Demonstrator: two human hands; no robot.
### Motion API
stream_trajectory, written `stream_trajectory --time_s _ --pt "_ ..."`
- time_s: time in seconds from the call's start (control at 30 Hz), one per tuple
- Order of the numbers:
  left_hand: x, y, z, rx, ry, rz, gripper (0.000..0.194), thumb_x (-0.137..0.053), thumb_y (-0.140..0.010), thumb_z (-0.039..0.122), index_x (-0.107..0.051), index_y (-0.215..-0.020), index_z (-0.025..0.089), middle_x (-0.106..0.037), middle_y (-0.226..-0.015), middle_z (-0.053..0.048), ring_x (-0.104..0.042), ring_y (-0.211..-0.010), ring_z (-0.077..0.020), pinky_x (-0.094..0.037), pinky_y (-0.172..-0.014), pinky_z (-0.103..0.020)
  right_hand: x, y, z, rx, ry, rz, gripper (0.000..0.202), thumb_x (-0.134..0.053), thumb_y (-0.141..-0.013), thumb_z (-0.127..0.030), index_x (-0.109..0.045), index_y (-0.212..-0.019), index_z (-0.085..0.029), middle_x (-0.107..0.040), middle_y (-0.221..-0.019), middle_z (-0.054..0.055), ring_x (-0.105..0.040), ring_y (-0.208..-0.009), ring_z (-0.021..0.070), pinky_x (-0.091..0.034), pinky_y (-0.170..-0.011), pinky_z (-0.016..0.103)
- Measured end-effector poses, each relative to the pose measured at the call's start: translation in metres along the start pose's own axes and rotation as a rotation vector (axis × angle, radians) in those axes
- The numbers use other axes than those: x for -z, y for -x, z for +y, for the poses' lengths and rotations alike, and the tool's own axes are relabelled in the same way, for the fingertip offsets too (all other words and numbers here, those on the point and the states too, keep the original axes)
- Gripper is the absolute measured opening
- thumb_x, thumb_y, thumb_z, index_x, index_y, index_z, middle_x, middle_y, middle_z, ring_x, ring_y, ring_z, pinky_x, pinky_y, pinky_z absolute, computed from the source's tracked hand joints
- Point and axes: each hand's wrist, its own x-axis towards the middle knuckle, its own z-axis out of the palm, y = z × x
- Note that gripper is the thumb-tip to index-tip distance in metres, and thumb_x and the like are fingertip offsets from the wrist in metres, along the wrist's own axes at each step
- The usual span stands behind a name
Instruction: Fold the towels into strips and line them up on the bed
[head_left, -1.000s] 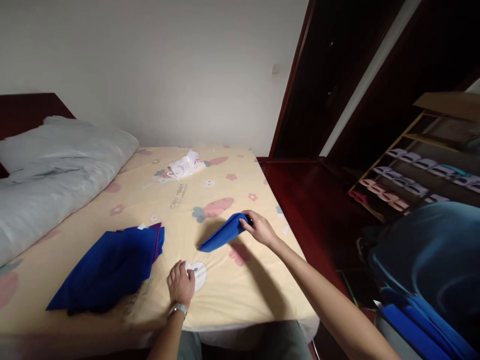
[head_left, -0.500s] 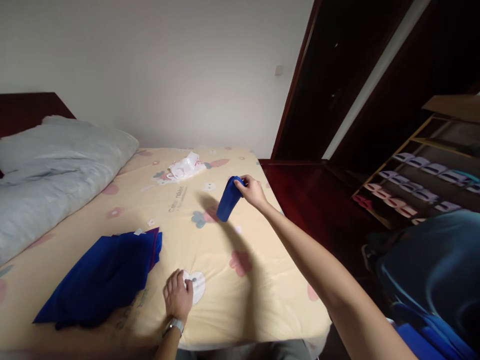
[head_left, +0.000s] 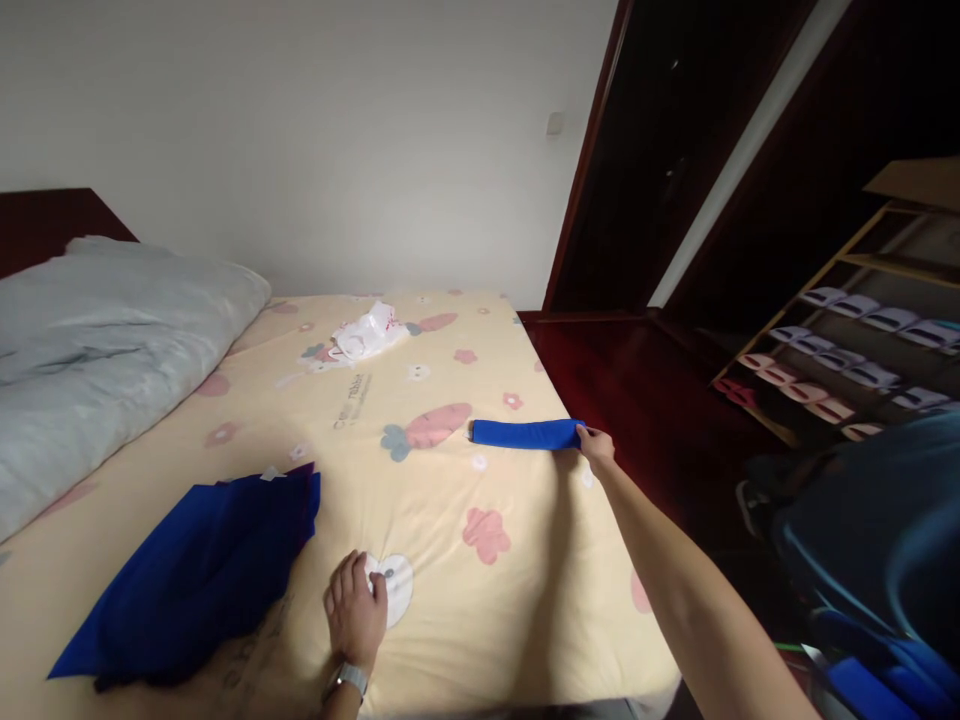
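My right hand [head_left: 597, 446] grips the right end of a long, narrow folded blue cloth [head_left: 525, 434]. The cloth stretches leftward over the bed, its left end by a printed carrot; I cannot tell what kind of cloth piece it is. Flat on the patterned bed sheet [head_left: 435, 640] lies my left hand [head_left: 356, 608], holding nothing, its fingers a little apart and a watch [head_left: 349, 680] on the wrist. Left of that hand, a larger blue cloth [head_left: 187, 575] is spread out, with a purple edge and a small white tag [head_left: 271, 473].
A crumpled white plastic bag [head_left: 369, 332] sits toward the far side of the bed. A grey quilt [head_left: 120, 350] covers the left side. Right of the bed are a dark red floor [head_left: 600, 365], a rack of slippers [head_left: 847, 260] and a dark blue bulky thing [head_left: 862, 520].
My right hand has moved right and down. The folded blue cloth, hanging bent from it before, now extends as a straight strip. My left hand stays in place.
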Motion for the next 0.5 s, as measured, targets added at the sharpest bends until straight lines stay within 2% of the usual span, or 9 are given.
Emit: stream_trajectory --time_s 0.1,0.3,0.4,0.5 --pt "0.000 0.000 0.000 -0.015 -0.013 0.005 0.033 -0.046 -0.091 0.023 -0.061 -0.119 0.015 -0.065 -0.129 -0.015 -0.055 -0.123 -0.0292 -0.040 -0.099 -0.042 0.004 -0.007 0.021 -0.036 0.015 0.014 0.047 -0.075 -0.079 -0.042 -0.072 -0.114 -0.010 -0.076 -0.091 0.011 -0.073 -0.082 0.0228 -0.063 -0.071 0.030" --pt "-0.001 0.001 -0.001 -0.014 -0.008 0.015 0.032 -0.047 -0.090 0.023 -0.061 -0.118 0.015 -0.065 -0.128 -0.015 -0.056 -0.122 -0.0291 -0.041 -0.099 -0.042 0.002 -0.016 0.043 -0.061 0.094 0.023 0.046 -0.071 -0.078 -0.034 -0.070 -0.119 -0.012 -0.076 -0.102 0.012 -0.071 -0.096 0.0251 -0.059 -0.087 0.035" --pt "-0.002 0.001 -0.002 -0.005 0.010 0.019 0.032 -0.048 -0.090 0.022 -0.062 -0.118 0.016 -0.065 -0.128 -0.015 -0.056 -0.122 -0.0290 -0.040 -0.100 -0.042 0.006 -0.004 0.055 -0.078 0.161 0.030 0.045 -0.067 -0.078 -0.034 -0.071 -0.118 -0.013 -0.075 -0.106 0.014 -0.069 -0.106 0.0298 -0.052 -0.097 0.041" --pt "-0.003 0.002 -0.002 0.001 0.021 0.014 0.033 -0.049 -0.089 0.021 -0.062 -0.119 0.016 -0.064 -0.129 -0.014 -0.055 -0.123 -0.0290 -0.039 -0.100 -0.042 0.013 0.022 0.063 -0.072 0.222 0.009 0.049 -0.061 -0.082 -0.036 -0.068 -0.123 -0.011 -0.073 -0.112 0.018 -0.065 -0.113 0.0344 -0.046 -0.103 0.047"
